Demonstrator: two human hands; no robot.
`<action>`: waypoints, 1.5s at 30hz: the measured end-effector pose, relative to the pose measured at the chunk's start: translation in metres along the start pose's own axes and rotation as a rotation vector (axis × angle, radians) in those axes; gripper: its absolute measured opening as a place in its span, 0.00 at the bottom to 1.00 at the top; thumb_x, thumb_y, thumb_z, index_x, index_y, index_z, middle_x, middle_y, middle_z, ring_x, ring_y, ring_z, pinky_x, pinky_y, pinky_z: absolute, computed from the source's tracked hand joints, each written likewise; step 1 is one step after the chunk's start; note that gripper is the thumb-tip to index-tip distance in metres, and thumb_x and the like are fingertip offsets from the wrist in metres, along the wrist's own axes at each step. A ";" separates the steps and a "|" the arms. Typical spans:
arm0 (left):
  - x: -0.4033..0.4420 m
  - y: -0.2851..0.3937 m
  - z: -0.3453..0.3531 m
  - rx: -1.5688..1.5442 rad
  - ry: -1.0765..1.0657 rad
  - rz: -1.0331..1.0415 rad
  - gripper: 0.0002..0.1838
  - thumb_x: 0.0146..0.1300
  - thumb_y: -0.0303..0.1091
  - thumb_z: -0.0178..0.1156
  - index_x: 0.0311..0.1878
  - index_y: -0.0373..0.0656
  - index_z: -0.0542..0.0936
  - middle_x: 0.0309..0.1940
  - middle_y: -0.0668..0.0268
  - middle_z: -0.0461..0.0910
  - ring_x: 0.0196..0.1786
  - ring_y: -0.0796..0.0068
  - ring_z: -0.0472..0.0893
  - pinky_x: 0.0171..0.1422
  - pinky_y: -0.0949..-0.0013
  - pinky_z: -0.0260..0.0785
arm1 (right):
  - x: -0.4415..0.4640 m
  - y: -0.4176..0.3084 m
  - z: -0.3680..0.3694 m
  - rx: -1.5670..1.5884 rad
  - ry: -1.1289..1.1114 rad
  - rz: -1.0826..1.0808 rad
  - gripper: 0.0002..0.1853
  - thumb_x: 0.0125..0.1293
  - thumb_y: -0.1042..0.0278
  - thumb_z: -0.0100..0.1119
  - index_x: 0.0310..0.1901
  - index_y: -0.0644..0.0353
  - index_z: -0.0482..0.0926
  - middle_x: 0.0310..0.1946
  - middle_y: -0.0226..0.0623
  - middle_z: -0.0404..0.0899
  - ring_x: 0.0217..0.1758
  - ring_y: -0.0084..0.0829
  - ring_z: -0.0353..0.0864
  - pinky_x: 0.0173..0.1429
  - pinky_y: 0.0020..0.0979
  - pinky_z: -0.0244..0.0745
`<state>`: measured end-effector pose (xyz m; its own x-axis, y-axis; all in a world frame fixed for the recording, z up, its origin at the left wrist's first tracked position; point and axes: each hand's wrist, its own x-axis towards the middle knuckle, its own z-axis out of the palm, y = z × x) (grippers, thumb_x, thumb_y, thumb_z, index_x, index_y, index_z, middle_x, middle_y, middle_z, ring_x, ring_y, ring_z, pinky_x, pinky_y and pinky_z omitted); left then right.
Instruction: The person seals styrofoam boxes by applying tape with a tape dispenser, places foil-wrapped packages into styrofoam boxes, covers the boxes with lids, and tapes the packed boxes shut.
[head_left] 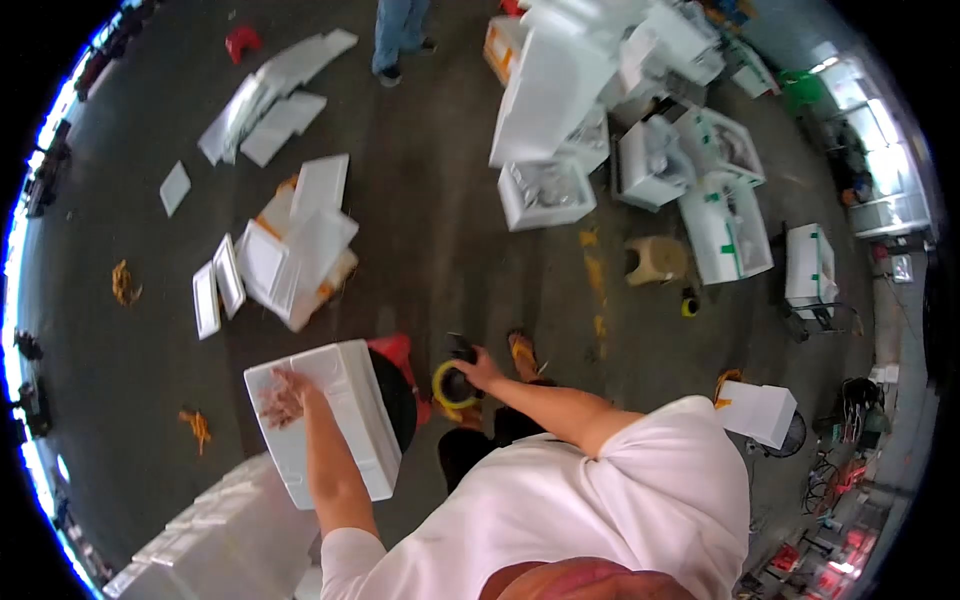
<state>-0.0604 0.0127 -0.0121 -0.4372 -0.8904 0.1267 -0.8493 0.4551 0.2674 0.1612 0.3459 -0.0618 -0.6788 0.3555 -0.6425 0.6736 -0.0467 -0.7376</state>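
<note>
My left hand [286,397] lies with its fingers spread on the lid of a white foam box [340,425]. The box rests on a dark round top [395,398], with a red stool-like object [398,352] partly showing behind it. My right hand [481,370] is closed round a black tape dispenser [461,349] that carries a roll of yellow tape [440,384]. The dispenser is apart from the box, to its right, near my legs.
White foam boxes are stacked [220,525] at lower left. Foam lids [318,245] lie ahead on the left; open foam boxes [545,190] stand ahead on the right, near a tan stool [656,260]. A person's legs [400,35] show at the far side.
</note>
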 end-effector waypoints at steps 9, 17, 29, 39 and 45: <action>0.004 -0.084 -0.056 -0.612 -0.023 0.556 0.41 0.60 0.59 0.62 0.66 0.34 0.71 0.64 0.44 0.70 0.72 0.44 0.62 0.78 0.46 0.46 | -0.134 0.007 -0.305 0.364 0.968 0.260 0.43 0.60 0.52 0.67 0.70 0.65 0.60 0.66 0.53 0.66 0.64 0.48 0.72 0.63 0.47 0.71; 0.054 -0.264 -0.082 -0.022 -0.019 0.278 0.44 0.64 0.65 0.54 0.72 0.41 0.62 0.70 0.45 0.62 0.73 0.45 0.59 0.76 0.43 0.48 | -0.207 0.221 -0.284 0.515 0.921 0.516 0.41 0.55 0.59 0.70 0.67 0.65 0.62 0.60 0.51 0.73 0.61 0.48 0.76 0.60 0.44 0.75; 0.055 -0.287 -0.059 -0.438 -0.030 0.200 0.45 0.64 0.65 0.55 0.70 0.34 0.61 0.67 0.44 0.64 0.69 0.45 0.65 0.74 0.52 0.57 | -0.134 0.040 -0.223 0.593 0.743 0.404 0.44 0.66 0.45 0.59 0.75 0.59 0.52 0.73 0.48 0.56 0.71 0.49 0.65 0.69 0.50 0.68; 0.043 -0.273 -0.075 -0.544 -0.227 -0.218 0.57 0.53 0.74 0.60 0.72 0.35 0.57 0.67 0.41 0.64 0.65 0.44 0.71 0.69 0.50 0.65 | -0.095 0.046 -0.197 0.648 0.800 0.356 0.40 0.62 0.50 0.64 0.69 0.66 0.62 0.65 0.49 0.68 0.62 0.44 0.74 0.63 0.43 0.70; 0.042 -0.270 -0.082 -0.574 -0.181 -0.118 0.54 0.58 0.71 0.59 0.71 0.31 0.59 0.66 0.41 0.66 0.64 0.43 0.72 0.67 0.51 0.66 | -0.155 0.093 -0.200 0.574 1.078 0.546 0.33 0.59 0.53 0.65 0.58 0.73 0.75 0.55 0.50 0.78 0.52 0.39 0.81 0.55 0.39 0.76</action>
<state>0.1744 -0.1483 -0.0007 -0.4357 -0.8960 -0.0857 -0.6224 0.2311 0.7478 0.3870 0.4734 0.0107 0.3835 0.7077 -0.5933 0.3854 -0.7065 -0.5936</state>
